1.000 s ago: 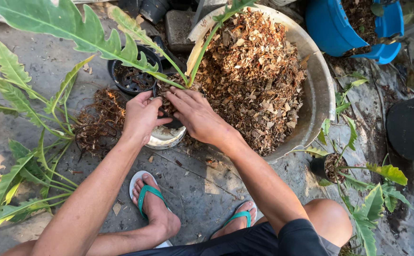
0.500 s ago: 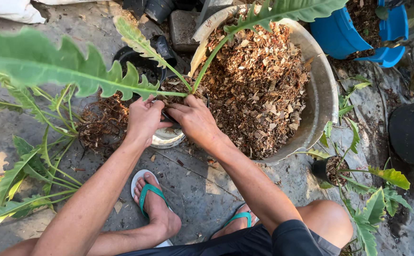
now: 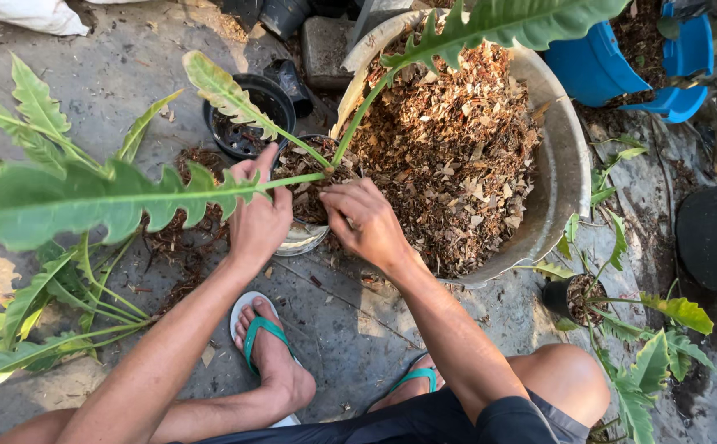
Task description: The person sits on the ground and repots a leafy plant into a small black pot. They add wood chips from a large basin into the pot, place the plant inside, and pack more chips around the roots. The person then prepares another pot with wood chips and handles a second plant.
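Note:
A small pot (image 3: pixel 302 240) full of brown leaf mulch stands on the ground in front of me, with a green lobed-leaf plant (image 3: pixel 87 201) rising out of it. My left hand (image 3: pixel 258 215) rests on the pot's left rim, its fingers against the plant's stems. My right hand (image 3: pixel 366 220) presses fingertips into the mulch on the pot's right side. Whether either hand grips a stem or only pushes at the mulch is hidden. The plant's long leaves reach left and up over the big basin.
A wide metal basin (image 3: pixel 562 173) heaped with dry leaf mulch lies right behind the pot. An empty black pot (image 3: pixel 247 115) stands at the back left, a blue container (image 3: pixel 621 74) at the top right, a small potted plant (image 3: pixel 576 298) at the right. Loose plants (image 3: pixel 38 329) lie left. My feet wear green flip-flops (image 3: pixel 261 333).
The plant's big leaves have swung left and lower across the view. Both hands stay at the small pot, the left hand now more on its rim.

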